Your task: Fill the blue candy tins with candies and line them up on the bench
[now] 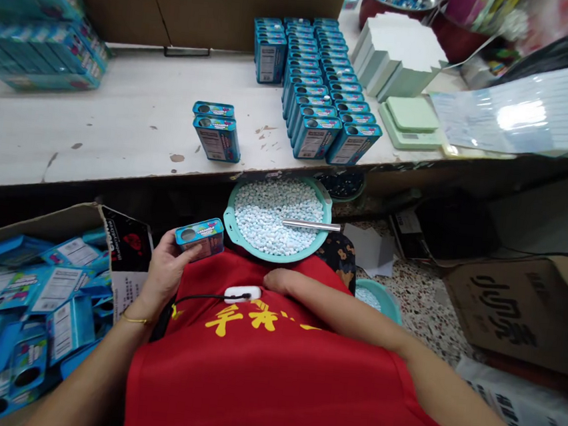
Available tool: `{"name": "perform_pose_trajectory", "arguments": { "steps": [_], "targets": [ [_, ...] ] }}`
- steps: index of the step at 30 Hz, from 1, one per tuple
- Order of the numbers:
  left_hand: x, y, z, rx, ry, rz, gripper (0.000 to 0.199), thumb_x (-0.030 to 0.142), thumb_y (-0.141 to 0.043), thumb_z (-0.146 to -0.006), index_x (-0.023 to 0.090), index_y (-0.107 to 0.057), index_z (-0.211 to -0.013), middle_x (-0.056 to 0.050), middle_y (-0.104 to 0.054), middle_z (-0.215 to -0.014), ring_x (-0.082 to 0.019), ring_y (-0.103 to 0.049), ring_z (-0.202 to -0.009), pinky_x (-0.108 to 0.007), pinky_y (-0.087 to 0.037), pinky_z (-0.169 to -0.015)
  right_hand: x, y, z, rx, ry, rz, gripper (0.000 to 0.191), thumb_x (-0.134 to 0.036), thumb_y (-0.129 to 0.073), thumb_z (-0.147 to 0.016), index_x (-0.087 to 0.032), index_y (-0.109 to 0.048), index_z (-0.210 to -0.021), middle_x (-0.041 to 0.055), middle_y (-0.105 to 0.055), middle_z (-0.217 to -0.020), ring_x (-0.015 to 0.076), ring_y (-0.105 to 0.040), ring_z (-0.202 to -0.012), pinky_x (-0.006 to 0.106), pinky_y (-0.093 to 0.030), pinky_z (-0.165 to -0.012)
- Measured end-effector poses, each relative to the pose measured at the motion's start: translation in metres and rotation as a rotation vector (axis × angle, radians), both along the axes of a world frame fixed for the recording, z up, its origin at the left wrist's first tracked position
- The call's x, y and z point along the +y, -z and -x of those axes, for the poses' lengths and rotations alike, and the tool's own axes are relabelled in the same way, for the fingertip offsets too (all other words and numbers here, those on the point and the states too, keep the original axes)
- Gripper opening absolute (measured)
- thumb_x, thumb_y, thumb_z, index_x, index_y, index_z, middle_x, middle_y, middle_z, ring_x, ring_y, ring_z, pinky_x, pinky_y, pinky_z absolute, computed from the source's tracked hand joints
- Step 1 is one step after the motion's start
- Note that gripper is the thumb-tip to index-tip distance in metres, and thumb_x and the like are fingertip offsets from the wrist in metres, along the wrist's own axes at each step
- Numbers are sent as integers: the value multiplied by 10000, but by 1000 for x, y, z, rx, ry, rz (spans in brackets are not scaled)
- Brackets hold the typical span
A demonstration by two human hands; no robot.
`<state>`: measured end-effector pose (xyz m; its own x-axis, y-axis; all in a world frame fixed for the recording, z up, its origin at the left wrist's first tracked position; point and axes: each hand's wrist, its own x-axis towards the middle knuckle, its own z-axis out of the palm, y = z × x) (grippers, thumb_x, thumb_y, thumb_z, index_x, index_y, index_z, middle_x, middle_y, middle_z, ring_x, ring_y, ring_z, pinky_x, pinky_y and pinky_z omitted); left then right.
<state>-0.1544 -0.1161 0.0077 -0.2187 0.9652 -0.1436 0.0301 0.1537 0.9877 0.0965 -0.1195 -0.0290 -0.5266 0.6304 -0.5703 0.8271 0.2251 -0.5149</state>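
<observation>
Keeps at lower left an open carton with a black printed flap (pixel 130 242), heaped with loose blue printed boxes (pixel 59 285), too jumbled to count, probably close for easy reach. Pinches with the left hand (pixel 165 263), left of centre, one glossy blue windowed box (pixel 209 244) between thumb and fingers, tilted perhaps to keep the windowed end in view. Farther up, on the white worktop (pixel 136 125), stands two matching boxes (pixel 220 141) upright, apart from the rest. Supports at centre, probably in the lap for nearness, one round mint-green bowl (pixel 273 258) of pale pellets (pixel 265 204). Lays the right hand (pixel 280 279) just below, against the red apron (pixel 259 365), fingers hidden; impossible to say whether spread or pressed together. Lays one silver metal tube (pixel 311 225) over the pellets. Packs at upper centre three overlapping rows of upright blue boxes (pixel 316 141), likely to save room, too tight for an exact count. Keeps one pale-green scale (pixel 413 122) at upper right.
</observation>
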Motion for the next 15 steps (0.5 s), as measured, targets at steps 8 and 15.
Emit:
{"name": "perform_pose_trajectory", "arguments": {
  "steps": [8, 15],
  "targets": [
    [0, 3, -2, 28, -29, -15, 427, 274, -701, -623, 198, -537, -1010, -18, -621, -939, -154, -598, -842, -327, -468, -828, 55, -52, -47, 283, 97, -429, 297, -246, -475, -848, -185, -590, -1115, 80, -604, -1094, 164, -555, -955, 279, -420, -826],
    [5, -5, -14, 167, 72, -25, 467, 291, -722, -600, 200, -523, -1012, -10, -612, -926, -158, -588, -852, -300, -465, -823, 82, -25, -103, -468, 259, -592, 305, -285, -402, -878, -159, -572, -1098, 147, -563, -1102, 263, -514, -989, 356, -408, -786]
  ]
}}
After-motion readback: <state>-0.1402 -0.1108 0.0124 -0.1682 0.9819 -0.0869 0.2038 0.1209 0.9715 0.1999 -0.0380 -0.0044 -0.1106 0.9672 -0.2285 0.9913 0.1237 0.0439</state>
